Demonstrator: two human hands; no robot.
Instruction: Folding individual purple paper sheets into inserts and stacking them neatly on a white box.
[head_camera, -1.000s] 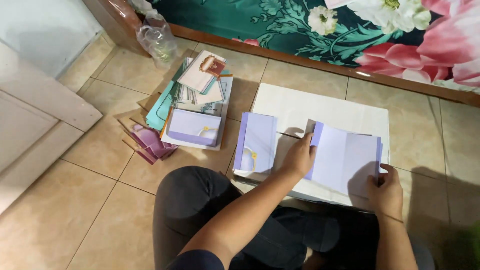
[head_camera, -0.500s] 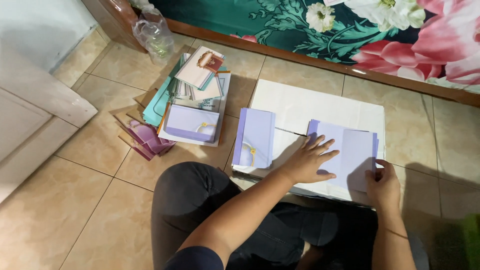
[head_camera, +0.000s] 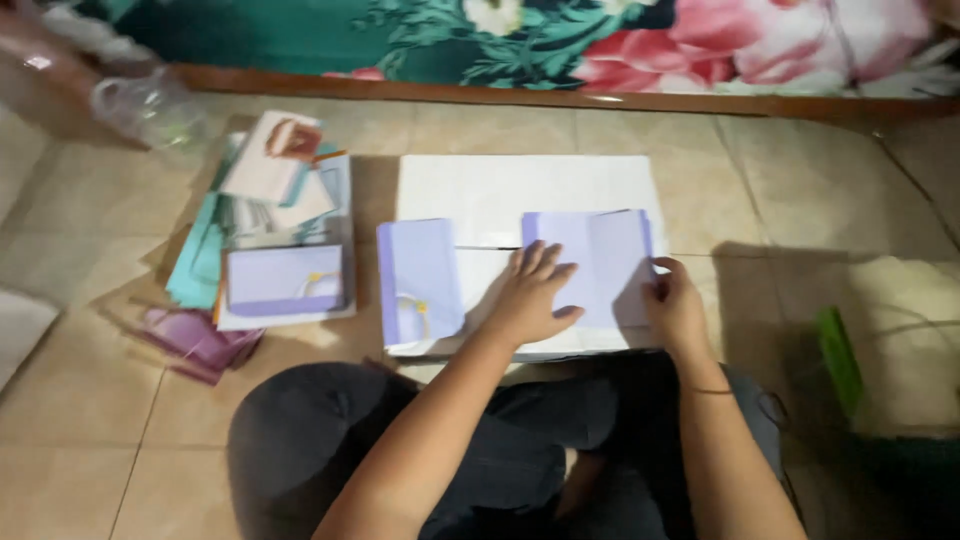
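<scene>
Warm, dim light is falling from the left; the whole frame is smearing with motion blur; a heavy shadow is pooling on the tiled floor (head_camera: 800, 300) toward its right edge.

Viewpoint: the head camera is looking steeply down from above a seated person's lap.
Facing: it is pointing forward over the white board (head_camera: 520, 195) toward the floral cloth (head_camera: 640, 40) (the only view).
Nearness: it is sitting close, within arm's reach.
</scene>
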